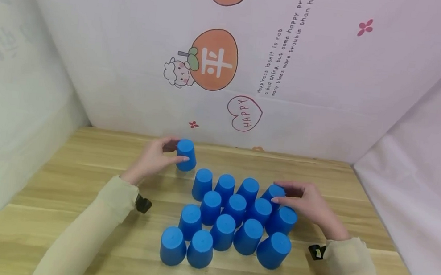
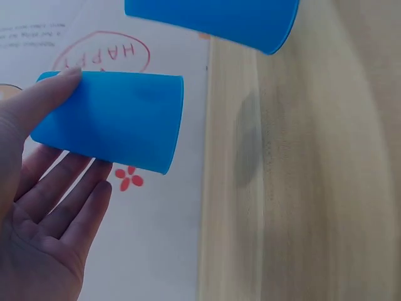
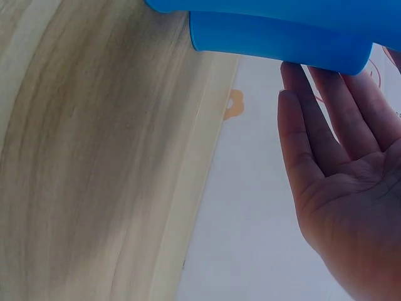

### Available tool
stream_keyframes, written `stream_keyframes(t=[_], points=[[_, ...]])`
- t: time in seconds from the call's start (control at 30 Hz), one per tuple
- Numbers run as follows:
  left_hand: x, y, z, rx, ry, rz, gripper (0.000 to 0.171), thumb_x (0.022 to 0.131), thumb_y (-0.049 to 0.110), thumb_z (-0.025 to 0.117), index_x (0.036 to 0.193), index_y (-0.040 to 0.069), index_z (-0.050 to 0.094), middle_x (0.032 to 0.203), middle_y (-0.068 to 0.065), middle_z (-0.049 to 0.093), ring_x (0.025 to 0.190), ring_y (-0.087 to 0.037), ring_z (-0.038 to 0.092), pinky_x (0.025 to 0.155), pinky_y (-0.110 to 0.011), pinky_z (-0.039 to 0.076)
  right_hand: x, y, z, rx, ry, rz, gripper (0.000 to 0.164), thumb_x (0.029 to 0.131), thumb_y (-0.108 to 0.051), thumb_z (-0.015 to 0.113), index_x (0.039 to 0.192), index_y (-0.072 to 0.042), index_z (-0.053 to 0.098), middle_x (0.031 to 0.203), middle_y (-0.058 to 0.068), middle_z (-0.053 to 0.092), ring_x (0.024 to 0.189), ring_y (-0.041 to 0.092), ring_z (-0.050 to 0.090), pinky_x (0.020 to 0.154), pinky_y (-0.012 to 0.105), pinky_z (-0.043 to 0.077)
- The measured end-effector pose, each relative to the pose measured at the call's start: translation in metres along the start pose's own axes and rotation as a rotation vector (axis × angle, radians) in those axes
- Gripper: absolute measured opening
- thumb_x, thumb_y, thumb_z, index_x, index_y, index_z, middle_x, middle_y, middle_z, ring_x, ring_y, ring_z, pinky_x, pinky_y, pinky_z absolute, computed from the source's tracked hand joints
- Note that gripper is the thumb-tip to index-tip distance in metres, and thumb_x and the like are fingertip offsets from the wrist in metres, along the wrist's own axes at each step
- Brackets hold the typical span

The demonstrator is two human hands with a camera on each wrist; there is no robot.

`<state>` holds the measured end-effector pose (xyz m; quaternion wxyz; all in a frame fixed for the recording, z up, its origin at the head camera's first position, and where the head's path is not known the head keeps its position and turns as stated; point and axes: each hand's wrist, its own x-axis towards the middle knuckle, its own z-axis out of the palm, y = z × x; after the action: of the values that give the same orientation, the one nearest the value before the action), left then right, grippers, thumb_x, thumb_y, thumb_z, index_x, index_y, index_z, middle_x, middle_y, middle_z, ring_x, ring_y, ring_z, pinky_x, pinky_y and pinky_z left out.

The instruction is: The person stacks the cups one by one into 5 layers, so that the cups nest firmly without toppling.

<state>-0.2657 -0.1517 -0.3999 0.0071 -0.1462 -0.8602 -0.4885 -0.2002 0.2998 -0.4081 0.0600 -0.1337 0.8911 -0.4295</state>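
At the back left of the table, my left hand (image 1: pixel 153 158) holds an upside-down blue cup (image 1: pixel 185 163) between thumb and fingers. The left wrist view shows the thumb over one side of this cup (image 2: pixel 119 119) and fingers under the other, with a shadow on the wood beyond its rim. To the right, my right hand (image 1: pixel 309 203) grips another upside-down blue cup (image 1: pixel 273 191) at the right end of the back row. Its fingertips lie along this cup's side in the right wrist view, where a nearer cup (image 3: pixel 282 9) partly covers it.
Several more upside-down blue cups (image 1: pixel 223 233) stand in staggered rows on the wooden table (image 1: pixel 142 266), between the two arms. A printed white cloth (image 1: pixel 130 78) rises along the table's back edge, and white cloth walls (image 1: pixel 435 164) flank both sides.
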Motion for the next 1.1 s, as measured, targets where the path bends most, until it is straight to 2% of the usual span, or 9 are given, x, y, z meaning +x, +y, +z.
stream_keyframes(t=[0.2, 0.37, 0.57, 0.83, 0.93, 1.1], points=[[0.027, -0.011, 0.009, 0.001, 0.026, -0.03, 0.067, 0.089, 0.042, 0.08, 0.142, 0.01, 0.056, 0.135, -0.011, 0.061, 0.123, -0.034, 0.059, 0.102, -0.05, 0.049, 0.001, 0.002, 0.002, -0.003, -0.002, -0.002, 0.051, 0.09, -0.038, 0.08, 0.132, -0.01, 0.069, 0.12, 0.008, 0.071, 0.105, 0.026, 0.068, 0.086, 0.038, 0.059], [0.04, -0.026, 0.019, -0.032, 0.054, -0.052, 0.062, 0.091, 0.033, 0.08, 0.141, 0.006, 0.055, 0.135, -0.015, 0.06, 0.122, -0.034, 0.058, 0.103, -0.05, 0.048, 0.001, 0.003, 0.003, -0.001, -0.011, -0.007, 0.051, 0.091, -0.037, 0.079, 0.132, -0.009, 0.068, 0.119, 0.009, 0.071, 0.104, 0.027, 0.068, 0.085, 0.04, 0.059], [0.046, -0.036, 0.027, -0.045, 0.107, -0.09, 0.059, 0.091, 0.027, 0.08, 0.141, 0.006, 0.056, 0.133, -0.016, 0.062, 0.121, -0.036, 0.058, 0.102, -0.052, 0.049, 0.0, 0.002, 0.003, 0.011, -0.012, 0.004, 0.051, 0.09, -0.038, 0.08, 0.132, -0.011, 0.069, 0.119, 0.008, 0.071, 0.105, 0.026, 0.068, 0.085, 0.039, 0.059], [0.053, -0.04, 0.029, -0.063, 0.115, -0.102, 0.058, 0.092, 0.026, 0.079, 0.141, 0.005, 0.055, 0.134, -0.017, 0.061, 0.121, -0.036, 0.059, 0.101, -0.052, 0.049, -0.001, 0.001, 0.001, 0.015, -0.012, 0.0, 0.052, 0.09, -0.037, 0.08, 0.133, -0.01, 0.068, 0.12, 0.01, 0.071, 0.106, 0.027, 0.067, 0.086, 0.041, 0.058], [0.053, -0.038, 0.028, -0.075, 0.109, -0.103, 0.062, 0.092, 0.027, 0.079, 0.144, 0.006, 0.053, 0.138, -0.018, 0.058, 0.125, -0.037, 0.056, 0.103, -0.053, 0.047, -0.001, 0.001, 0.001, 0.007, -0.008, 0.002, 0.052, 0.09, -0.037, 0.08, 0.132, -0.01, 0.068, 0.119, 0.01, 0.071, 0.105, 0.027, 0.067, 0.086, 0.042, 0.058], [0.049, -0.028, 0.023, -0.099, 0.128, -0.094, 0.077, 0.089, 0.035, 0.082, 0.151, 0.01, 0.044, 0.148, -0.014, 0.051, 0.138, -0.037, 0.044, 0.111, -0.055, 0.038, -0.001, 0.002, -0.001, -0.005, 0.0, 0.005, 0.052, 0.089, -0.038, 0.08, 0.131, -0.01, 0.069, 0.119, 0.01, 0.071, 0.105, 0.027, 0.067, 0.086, 0.042, 0.059]])
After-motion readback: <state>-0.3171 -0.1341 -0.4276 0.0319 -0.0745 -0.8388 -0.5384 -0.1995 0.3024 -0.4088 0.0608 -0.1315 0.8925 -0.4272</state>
